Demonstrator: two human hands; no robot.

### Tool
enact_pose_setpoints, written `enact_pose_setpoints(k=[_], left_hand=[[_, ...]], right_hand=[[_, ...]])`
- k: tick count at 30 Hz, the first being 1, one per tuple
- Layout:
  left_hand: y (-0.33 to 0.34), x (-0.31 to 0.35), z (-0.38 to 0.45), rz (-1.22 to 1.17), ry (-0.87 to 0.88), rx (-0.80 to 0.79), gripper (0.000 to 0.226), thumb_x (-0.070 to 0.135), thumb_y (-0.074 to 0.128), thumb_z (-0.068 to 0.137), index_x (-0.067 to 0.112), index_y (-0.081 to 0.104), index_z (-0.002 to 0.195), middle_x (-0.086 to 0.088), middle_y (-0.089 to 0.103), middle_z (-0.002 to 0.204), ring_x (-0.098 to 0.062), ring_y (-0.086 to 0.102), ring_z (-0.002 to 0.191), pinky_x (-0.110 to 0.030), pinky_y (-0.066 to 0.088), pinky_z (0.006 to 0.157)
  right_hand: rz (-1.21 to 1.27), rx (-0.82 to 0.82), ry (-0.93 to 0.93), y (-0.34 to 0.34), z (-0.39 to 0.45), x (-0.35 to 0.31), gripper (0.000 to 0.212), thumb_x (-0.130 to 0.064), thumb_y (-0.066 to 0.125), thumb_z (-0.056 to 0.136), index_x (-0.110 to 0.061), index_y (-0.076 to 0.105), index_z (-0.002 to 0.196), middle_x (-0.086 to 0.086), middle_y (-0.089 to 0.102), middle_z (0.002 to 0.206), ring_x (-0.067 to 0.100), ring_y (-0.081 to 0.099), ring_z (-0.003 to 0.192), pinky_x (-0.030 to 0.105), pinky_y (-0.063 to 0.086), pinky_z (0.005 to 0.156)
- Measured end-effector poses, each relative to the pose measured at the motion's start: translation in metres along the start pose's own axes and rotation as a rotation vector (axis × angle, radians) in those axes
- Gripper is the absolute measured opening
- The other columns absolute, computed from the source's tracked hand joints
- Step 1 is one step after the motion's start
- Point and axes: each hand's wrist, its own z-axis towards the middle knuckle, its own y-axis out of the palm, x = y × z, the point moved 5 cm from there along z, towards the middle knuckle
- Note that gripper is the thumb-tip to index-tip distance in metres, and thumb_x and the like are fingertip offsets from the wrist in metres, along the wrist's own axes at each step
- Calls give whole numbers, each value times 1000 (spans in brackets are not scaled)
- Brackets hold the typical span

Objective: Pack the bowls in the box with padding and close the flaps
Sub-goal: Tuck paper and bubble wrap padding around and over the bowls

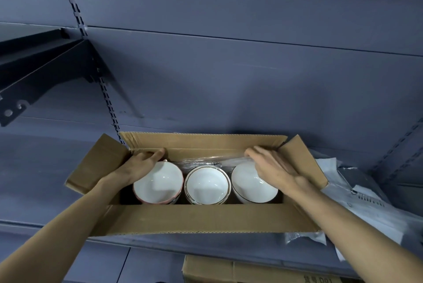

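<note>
An open cardboard box [201, 216] stands on a grey shelf with all its flaps up. Inside it three stacks of white bowls sit in a row: a pink-rimmed one [160, 185] at left, a gold-rimmed one [207, 185] in the middle, a dark-rimmed one [248, 183] at right. Clear plastic padding [206, 161] lies behind the bowls along the back wall. My left hand [143, 163] reaches over the left bowl, fingers at the back left corner. My right hand [272, 165] lies over the right bowl, its straight fingers on the padding.
White plastic packing sheets and bags [366, 205] lie on the shelf right of the box. A second cardboard box [251, 271] sits on the level below. A dark shelf bracket [45, 77] juts out at upper left. The grey back panel is close behind the box.
</note>
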Motion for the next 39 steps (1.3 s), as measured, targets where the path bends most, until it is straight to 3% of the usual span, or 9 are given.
enact_pose_setpoints(k=[4,8,13,18,22,27,29,35,39], left_hand=[[5,-5,-1,68,2,22,70,78,29,91,27,68,120,8,63,104,-14,57,96,-33,37,84],[-1,-10,-3,88,29,139,73,76,28,92,22,74,112,2,70,94,-15,62,87,-34,46,81],[-1,-5,2,92,-37,77,82,78,20,92,19,62,130,-10,65,118,-18,54,91,-35,34,89],[3,-7,7,56,-91,26,67,70,28,98,22,57,135,-10,58,134,-19,56,101,-33,31,88],[4,-8,11,138,-78,-6,55,56,33,104,15,64,124,-4,63,106,-15,56,84,-32,41,76],[-1,-6,8,135,-22,105,56,49,32,106,9,70,113,-13,72,96,-24,65,83,-34,48,76],[-2,-5,8,164,-7,128,56,50,32,106,9,69,116,-15,71,105,-28,64,94,-36,47,87],[-6,3,-1,230,95,232,48,42,41,105,4,69,104,-19,72,106,-36,66,104,-41,50,92],[-5,15,-16,363,256,341,47,42,40,104,9,71,93,-12,75,89,-35,71,87,-43,57,76]], right_hand=[[-413,198,-67,-11,-4,-16,27,6,76,59,-14,68,76,6,56,94,31,55,91,42,40,73],[-477,155,28,-2,-6,-11,35,3,81,58,-16,74,86,4,63,89,29,59,89,41,47,79],[-291,45,180,7,-6,-10,26,-28,46,98,-12,63,109,11,75,93,32,70,88,36,47,72],[-124,-164,269,12,8,-3,50,-46,30,100,-15,66,84,14,73,105,33,67,98,37,38,76],[-49,-319,251,5,16,-2,29,-20,44,94,-14,40,65,8,59,79,30,55,74,29,32,55],[-172,-42,174,-7,-2,-4,11,-3,45,95,-14,47,93,16,72,99,37,68,88,35,34,61],[-188,-42,204,-8,-5,-4,29,9,48,89,-13,48,109,15,71,98,34,67,83,36,35,59],[-542,21,204,-6,-8,-12,25,-7,63,84,-21,73,102,4,59,116,30,49,117,42,39,95],[-404,-110,210,9,-5,-6,24,-11,58,94,-12,68,116,10,65,120,29,63,109,37,49,85]])
